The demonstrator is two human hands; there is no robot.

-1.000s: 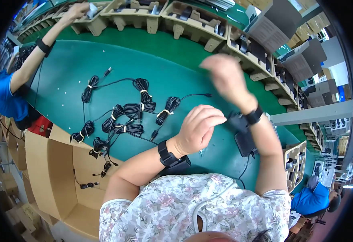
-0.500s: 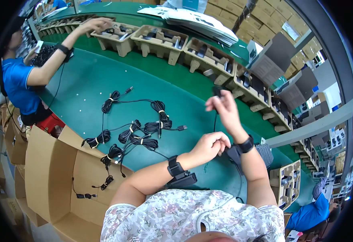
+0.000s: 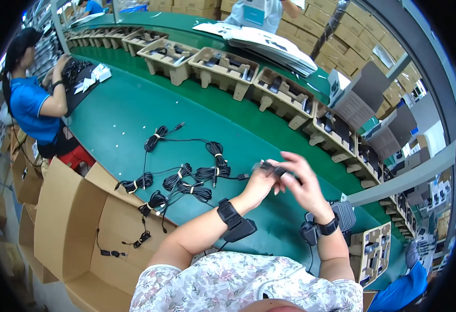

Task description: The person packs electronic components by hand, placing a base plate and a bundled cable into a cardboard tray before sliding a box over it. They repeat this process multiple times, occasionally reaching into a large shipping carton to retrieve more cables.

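Bright, even overhead light fills the scene, with soft, weak shadows on the green table [image 3: 134, 119]. Both hands, the right hand [image 3: 303, 184] especially, are smeared by motion blur (the fingers lose their outlines). Straight edges bow strongly toward the rim, and a black fisheye border darkens every corner of the frame.

Both hands meet above the green table [image 3: 124, 119]: the left hand [image 3: 261, 182] and the right hand [image 3: 303, 182] pinch a small black cable end [image 3: 269, 167] between their fingertips. Bundled black cables [image 3: 186, 179] lie just left of the hands, toward the table's near edge. An open cardboard box [image 3: 82, 223] stands against that edge. Pulp trays [image 3: 223, 67] line the far edge. A person in blue [image 3: 30, 104] works at the table's left end.
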